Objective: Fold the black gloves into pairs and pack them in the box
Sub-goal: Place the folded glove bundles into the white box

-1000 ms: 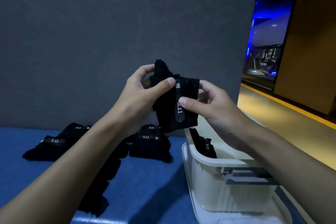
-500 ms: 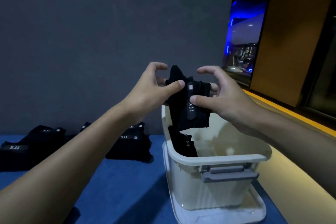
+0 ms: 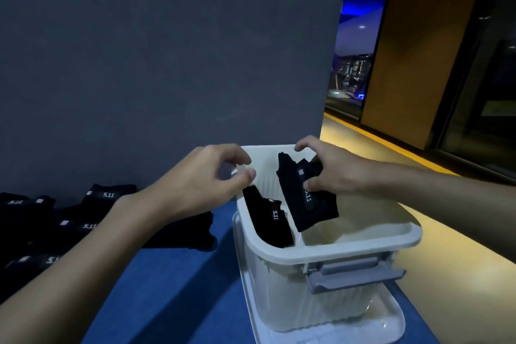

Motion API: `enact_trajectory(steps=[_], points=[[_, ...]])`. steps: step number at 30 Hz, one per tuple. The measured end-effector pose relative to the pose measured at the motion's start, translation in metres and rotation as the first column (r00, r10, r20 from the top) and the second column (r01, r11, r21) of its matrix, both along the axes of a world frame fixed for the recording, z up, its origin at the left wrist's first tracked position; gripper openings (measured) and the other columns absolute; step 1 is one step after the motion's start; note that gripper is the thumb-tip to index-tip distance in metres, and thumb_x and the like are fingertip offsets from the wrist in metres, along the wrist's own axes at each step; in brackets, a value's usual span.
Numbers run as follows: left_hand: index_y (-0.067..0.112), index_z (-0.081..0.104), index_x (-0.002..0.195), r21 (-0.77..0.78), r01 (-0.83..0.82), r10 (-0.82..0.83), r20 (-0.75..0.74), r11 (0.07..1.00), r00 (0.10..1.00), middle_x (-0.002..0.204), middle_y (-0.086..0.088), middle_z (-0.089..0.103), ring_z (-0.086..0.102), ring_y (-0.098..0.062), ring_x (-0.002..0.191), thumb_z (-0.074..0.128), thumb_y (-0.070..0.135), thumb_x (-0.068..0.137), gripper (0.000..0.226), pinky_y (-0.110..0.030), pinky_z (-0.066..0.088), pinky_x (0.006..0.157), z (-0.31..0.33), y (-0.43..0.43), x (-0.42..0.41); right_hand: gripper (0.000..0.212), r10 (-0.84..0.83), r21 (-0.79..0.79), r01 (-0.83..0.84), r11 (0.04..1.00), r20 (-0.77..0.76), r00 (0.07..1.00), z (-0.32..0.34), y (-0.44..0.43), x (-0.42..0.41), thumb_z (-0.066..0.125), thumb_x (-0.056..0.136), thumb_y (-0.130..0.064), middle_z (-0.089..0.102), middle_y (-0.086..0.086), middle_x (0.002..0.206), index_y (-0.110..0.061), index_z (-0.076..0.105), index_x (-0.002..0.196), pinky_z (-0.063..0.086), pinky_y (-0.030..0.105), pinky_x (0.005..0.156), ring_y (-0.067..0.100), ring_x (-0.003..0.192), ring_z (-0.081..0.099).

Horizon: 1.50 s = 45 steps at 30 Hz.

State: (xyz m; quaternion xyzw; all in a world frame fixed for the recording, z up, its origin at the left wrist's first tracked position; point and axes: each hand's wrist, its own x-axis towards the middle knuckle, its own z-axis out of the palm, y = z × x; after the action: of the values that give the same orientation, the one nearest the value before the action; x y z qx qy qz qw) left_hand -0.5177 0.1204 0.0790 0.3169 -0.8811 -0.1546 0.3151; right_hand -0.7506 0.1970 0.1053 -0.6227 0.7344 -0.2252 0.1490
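While right hand (image 3: 337, 173) grip clasps folded glove pair (image 3: 315, 209) marked 5.11 over box (image 3: 335, 253), left hand (image 3: 201, 179) grip slack, empty.

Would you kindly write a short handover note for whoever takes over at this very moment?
Left hand: empty, loosely curled, by the box's left rim.
Right hand: grips the held pair over the box.
Done: the packed pair leans on the box's left wall inside.
Left: drop the held pair in, then fold and pack the loose gloves on the table.
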Motion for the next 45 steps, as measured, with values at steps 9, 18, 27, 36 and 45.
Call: enact_trajectory(steps=[9, 18, 27, 36, 45], points=[[0.038, 0.063, 0.117, -0.027, 0.087, -0.082, 0.146, 0.996, 0.986, 0.115, 0.027, 0.061, 0.054, 0.007, 0.114, 0.055, 0.067, 0.084, 0.044, -0.022, 0.047, 0.095, 0.006, -0.012, 0.011, 0.06, -0.035, 0.243, 0.046, 0.969, -0.046, 0.998, -0.026, -0.028, -0.002, 0.066, 0.092, -0.011, 0.051, 0.003, 0.113, -0.032, 0.035, 0.138, 0.054, 0.036, 0.081, 0.021, 0.092, 0.057], [0.04, 0.062, 0.117, -0.058, 0.098, -0.084, 0.207, 0.993, 0.975, 0.113, 0.029, 0.058, 0.052, 0.007, 0.11, 0.051, 0.074, 0.078, 0.053, -0.012, 0.041, 0.076, 0.008, -0.013, 0.014, 0.058, 0.15, 0.278, -0.017, 0.96, -0.463, 0.873, -0.048, -0.035, -0.006, 0.068, 0.091, -0.019, 0.048, 0.011, 0.127, -0.016, 0.035, 0.138, 0.047, 0.038, 0.09, 0.027, 0.107, 0.052], [0.041, 0.061, 0.115, -0.029, 0.106, -0.098, 0.201, 0.994, 0.975, 0.114, 0.03, 0.057, 0.047, 0.016, 0.11, 0.048, 0.078, 0.076, 0.056, -0.011, 0.041, 0.074, 0.006, -0.012, 0.018, 0.052, 0.323, 0.339, -0.107, 0.935, -0.684, 0.654, -0.029, -0.034, -0.008, 0.066, 0.083, -0.057, 0.054, -0.005, 0.12, -0.029, 0.055, 0.125, 0.032, 0.039, 0.097, 0.021, 0.114, 0.047], [0.045, 0.06, 0.114, -0.016, 0.126, -0.121, 0.19, 0.992, 0.974, 0.116, 0.033, 0.056, 0.043, 0.02, 0.113, 0.041, 0.084, 0.065, 0.065, -0.01, 0.039, 0.079, 0.004, -0.015, 0.023, 0.068, 0.436, 0.502, -0.115, 0.857, -0.588, 0.682, -0.037, -0.036, -0.01, 0.081, 0.073, -0.048, 0.058, -0.006, 0.119, -0.025, 0.051, 0.13, 0.045, 0.031, 0.084, 0.019, 0.108, 0.057], [0.045, 0.061, 0.113, -0.034, 0.138, -0.128, 0.211, 0.99, 0.969, 0.11, 0.033, 0.056, 0.045, 0.019, 0.11, 0.041, 0.084, 0.066, 0.064, -0.009, 0.038, 0.078, 0.004, -0.018, 0.021, 0.059, 0.429, 0.488, -0.118, 0.865, -0.598, 0.677, -0.047, -0.046, -0.01, 0.077, 0.078, -0.045, 0.051, -0.004, 0.113, -0.02, 0.054, 0.127, 0.04, 0.028, 0.071, 0.016, 0.095, 0.052]])
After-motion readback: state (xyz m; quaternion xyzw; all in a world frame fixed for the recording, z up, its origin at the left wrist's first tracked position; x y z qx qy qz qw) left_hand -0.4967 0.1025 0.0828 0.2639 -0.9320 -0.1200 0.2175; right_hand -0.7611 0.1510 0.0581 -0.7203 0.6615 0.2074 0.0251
